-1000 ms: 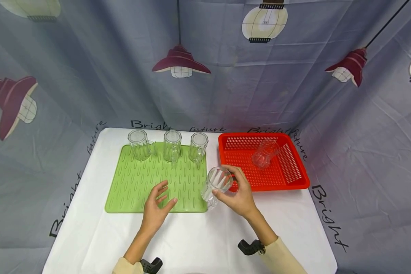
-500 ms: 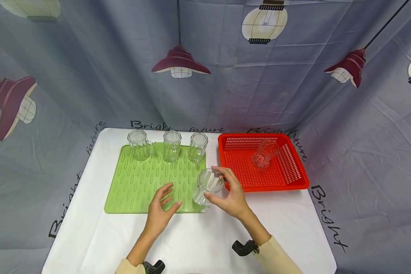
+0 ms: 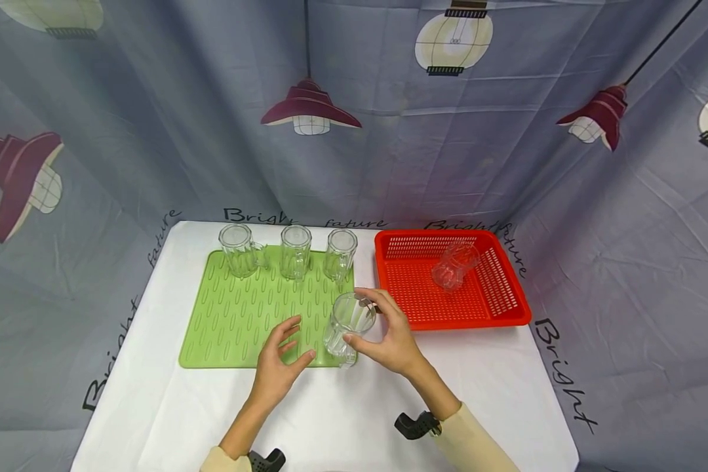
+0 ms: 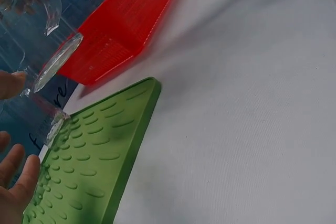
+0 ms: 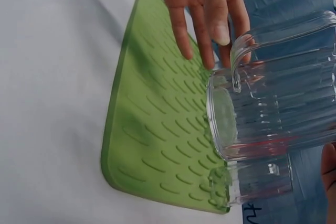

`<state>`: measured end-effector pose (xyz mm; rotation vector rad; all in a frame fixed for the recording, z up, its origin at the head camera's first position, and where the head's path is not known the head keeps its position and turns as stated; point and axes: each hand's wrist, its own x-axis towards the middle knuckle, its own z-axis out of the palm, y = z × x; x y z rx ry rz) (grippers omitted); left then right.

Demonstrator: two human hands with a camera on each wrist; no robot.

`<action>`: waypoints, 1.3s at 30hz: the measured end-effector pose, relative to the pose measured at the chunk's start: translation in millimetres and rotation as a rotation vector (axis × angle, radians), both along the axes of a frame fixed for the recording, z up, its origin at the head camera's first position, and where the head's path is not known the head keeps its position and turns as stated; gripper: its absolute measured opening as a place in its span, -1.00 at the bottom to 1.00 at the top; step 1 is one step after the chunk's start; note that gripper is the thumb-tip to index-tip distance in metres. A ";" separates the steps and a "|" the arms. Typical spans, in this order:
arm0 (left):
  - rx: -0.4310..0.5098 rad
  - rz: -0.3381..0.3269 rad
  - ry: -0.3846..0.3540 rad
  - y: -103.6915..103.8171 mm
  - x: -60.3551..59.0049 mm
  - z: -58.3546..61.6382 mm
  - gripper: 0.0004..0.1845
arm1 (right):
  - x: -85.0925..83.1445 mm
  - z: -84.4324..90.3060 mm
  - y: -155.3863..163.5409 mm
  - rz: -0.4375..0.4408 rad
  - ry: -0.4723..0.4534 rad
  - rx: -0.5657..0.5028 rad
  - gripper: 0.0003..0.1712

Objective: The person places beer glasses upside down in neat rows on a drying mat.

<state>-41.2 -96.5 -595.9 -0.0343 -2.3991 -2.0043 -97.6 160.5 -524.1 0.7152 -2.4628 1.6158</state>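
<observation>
Clear ribbed glass mug (image 3: 348, 326) sits gripped in my right hand (image 3: 389, 344), just beside my relaxed, empty left hand (image 3: 278, 368), over the green ridged mat (image 3: 236, 314).

Five glass mugs: three far on the mat (image 3: 254, 314), one (image 3: 348, 322) held, one (image 3: 451, 265) in the basket (image 3: 510, 308). One mat, one basket.
</observation>
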 end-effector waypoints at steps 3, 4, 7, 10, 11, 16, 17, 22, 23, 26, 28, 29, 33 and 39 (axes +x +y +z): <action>-0.014 -0.029 0.012 1.6 0.6 0.1 -0.16 | 0.2 0.2 -3.3 0.011 0.007 -0.005 -0.06; -0.020 -0.039 0.017 2.0 0.9 0.1 -0.16 | 0.2 0.2 -4.4 0.016 0.010 -0.006 -0.06; -0.033 -0.065 0.023 2.8 1.7 -0.1 -0.16 | 0.3 0.8 -7.3 0.034 0.013 -0.006 -0.08; -0.032 -0.076 0.020 3.0 2.2 -0.6 -0.16 | 0.4 1.8 -10.4 0.053 0.001 -0.003 -0.09; -0.029 -0.078 0.019 3.0 2.2 -0.8 -0.16 | 0.5 2.2 -11.3 0.058 -0.003 -0.002 -0.09; -0.019 -0.089 0.018 3.0 2.2 -1.7 -0.17 | 0.5 2.6 -15.6 0.066 -0.004 0.004 -0.07; -0.019 -0.093 0.021 2.9 2.3 -2.0 -0.17 | 0.5 2.5 -16.3 0.067 -0.002 0.004 -0.07; -0.021 -0.118 0.025 2.8 3.2 -2.5 -0.16 | 1.5 4.0 -20.3 0.094 -0.018 0.006 -0.08; -0.024 -0.122 0.020 3.0 3.4 -2.4 -0.15 | 1.7 4.7 -21.1 0.102 -0.025 0.008 -0.08; -0.025 -0.133 -0.007 3.4 4.1 -0.6 -0.14 | 2.5 8.2 -23.8 0.125 -0.043 0.022 -0.08; -0.019 -0.141 -0.025 3.8 5.0 0.6 -0.12 | 3.4 10.0 -25.1 0.137 -0.058 0.034 -0.08; -0.013 -0.145 -0.033 3.7 5.6 1.1 -0.12 | 3.7 10.2 -25.7 0.144 -0.062 0.040 -0.08; -0.012 -0.177 -0.039 4.2 8.3 0.8 -0.10 | 5.4 9.9 -26.5 0.172 -0.070 0.055 -0.10; -0.018 -0.224 -0.036 4.2 9.2 0.7 -0.07 | 5.3 13.6 -26.7 0.236 -0.071 0.064 -0.14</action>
